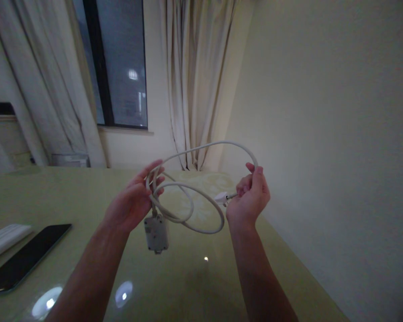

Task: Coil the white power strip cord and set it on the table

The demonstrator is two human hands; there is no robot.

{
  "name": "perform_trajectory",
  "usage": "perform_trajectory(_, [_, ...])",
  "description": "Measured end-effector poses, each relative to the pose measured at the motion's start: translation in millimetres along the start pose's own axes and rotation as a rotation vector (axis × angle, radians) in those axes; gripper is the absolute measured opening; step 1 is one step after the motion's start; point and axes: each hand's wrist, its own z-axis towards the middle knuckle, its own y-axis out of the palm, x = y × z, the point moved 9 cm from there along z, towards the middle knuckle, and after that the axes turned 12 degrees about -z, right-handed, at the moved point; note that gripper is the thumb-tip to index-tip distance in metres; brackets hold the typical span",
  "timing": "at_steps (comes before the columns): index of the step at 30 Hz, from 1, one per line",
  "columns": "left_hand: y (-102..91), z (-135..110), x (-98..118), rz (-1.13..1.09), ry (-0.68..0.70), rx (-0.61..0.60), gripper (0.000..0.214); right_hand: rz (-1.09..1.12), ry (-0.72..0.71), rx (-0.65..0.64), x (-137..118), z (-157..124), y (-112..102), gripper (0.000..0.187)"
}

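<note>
A white cable (201,147) is wound into loose loops above the table. My left hand (130,203) is closed round the gathered loops, and a grey-white adapter block (156,233) hangs from the cable just below it. My right hand (250,197) pinches the cable near its white plug (221,197), which points left. A wide arc of cable runs from my right fingers over to my left hand. Both hands are held in the air over the glossy yellow-green table (188,286).
A dark tablet or phone (27,259) lies flat at the table's left, with a white ridged object (3,239) beside it. Behind are a dark window (121,62), pale curtains (195,76) and a plain wall (322,134) on the right.
</note>
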Motion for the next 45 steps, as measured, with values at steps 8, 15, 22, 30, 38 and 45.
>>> perform_trajectory(8, [19.4, -10.8, -0.4, 0.107, 0.040, -0.147, 0.083, -0.042, 0.004, -0.032, 2.2, 5.6, 2.4, 0.042])
perform_trajectory(15, [21.8, -17.8, -8.7, 0.177, 0.030, -0.251, 0.085, 0.048, 0.127, -0.206, 8.7, 3.2, 17.8, 0.040])
perform_trajectory(22, [25.3, -16.3, -9.0, 0.234, 0.059, -0.232, 0.076, 0.023, 0.182, -0.433, 15.8, -16.7, 42.1, 0.042])
perform_trajectory(30, [15.1, -0.1, -5.1, 0.430, 0.135, -0.162, 0.073, -0.022, -0.039, -0.437, -3.3, -31.0, 39.7, 0.039])
perform_trajectory(38, [-6.6, 8.7, 12.1, 0.573, 0.316, 0.022, 0.061, -0.043, -0.143, -0.410, -20.8, -43.1, 36.7, 0.036])
perform_trajectory(45, [-12.0, 7.8, 22.9, 0.692, 0.343, 0.081, 0.050, -0.063, -0.159, -0.438, -21.2, -52.0, 39.6, 0.035])
